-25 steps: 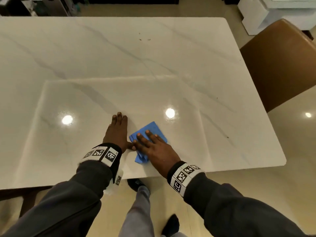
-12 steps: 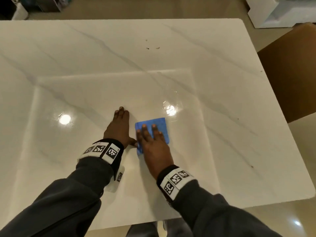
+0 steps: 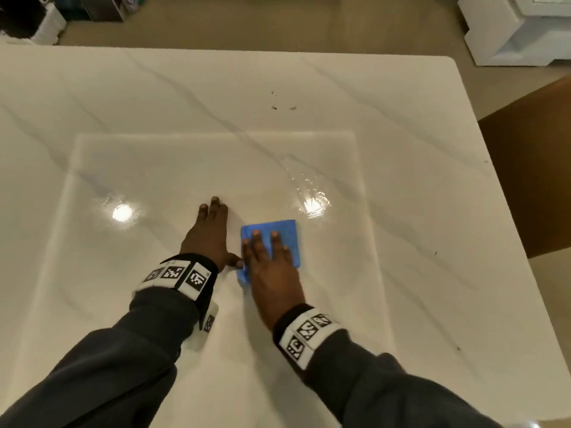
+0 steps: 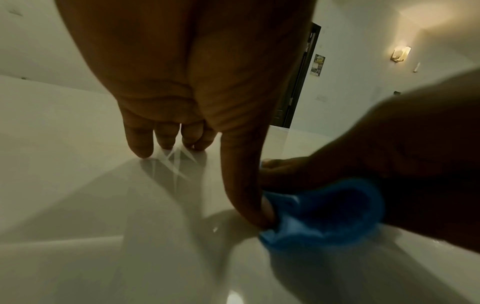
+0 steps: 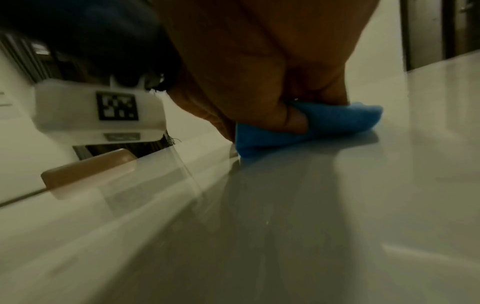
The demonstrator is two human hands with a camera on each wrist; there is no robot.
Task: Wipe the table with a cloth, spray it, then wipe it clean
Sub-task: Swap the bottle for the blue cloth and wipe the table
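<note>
Wiping underway: right hand [image 3: 272, 270], fingers flat, presses blue cloth [image 3: 285, 234] on desk [image 3: 401, 211]; left hand [image 3: 208, 236] flat, empty. Wet patch [image 3: 309, 193], crumbs [image 3: 282, 107] remain; spraying judged done.

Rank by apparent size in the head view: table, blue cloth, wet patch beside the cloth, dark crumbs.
1. table
2. blue cloth, partly hidden under the right hand
3. wet patch, looks similar to the cloth; unsure
4. dark crumbs

No words or numbers can be read. The wristbands [image 3: 177, 274] carry black-and-white square code markers, and a poster [image 4: 319, 65] on the far wall is too blurred to read.
</note>
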